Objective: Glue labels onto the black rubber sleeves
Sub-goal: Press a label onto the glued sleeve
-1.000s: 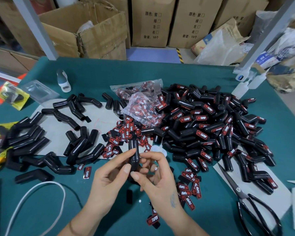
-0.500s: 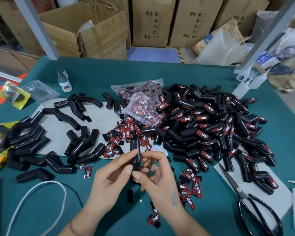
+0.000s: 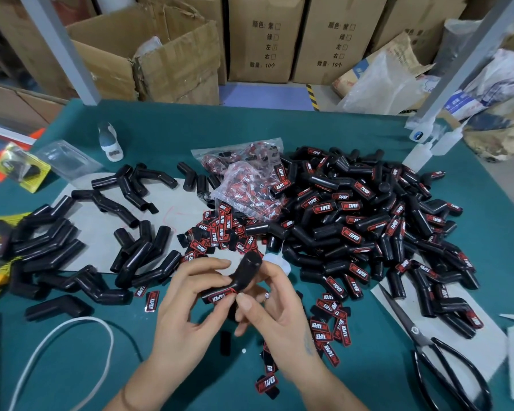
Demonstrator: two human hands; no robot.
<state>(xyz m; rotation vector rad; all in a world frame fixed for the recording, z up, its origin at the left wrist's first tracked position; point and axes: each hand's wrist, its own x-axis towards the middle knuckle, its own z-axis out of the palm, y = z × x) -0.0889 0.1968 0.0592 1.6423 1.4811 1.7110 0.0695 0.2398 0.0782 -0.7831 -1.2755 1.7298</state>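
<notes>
**Sleeve turned, label side up**

Tilted from upright since the earlier frame, the bent sleeve (image 3: 244, 275) now shows its label (image 3: 221, 296).

- Plain sleeves (image 3: 57, 238): far left.
- Left hand (image 3: 187, 310): fingers curled round sleeve.
- Right hand (image 3: 275, 315): thumb pinching label.
- Loose labels (image 3: 330, 327), labelled pile (image 3: 368, 221), scissors (image 3: 439, 351): right.

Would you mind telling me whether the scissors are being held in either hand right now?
No, the scissors lie untouched on the table at the right, while both hands hold a black rubber sleeve.
</notes>
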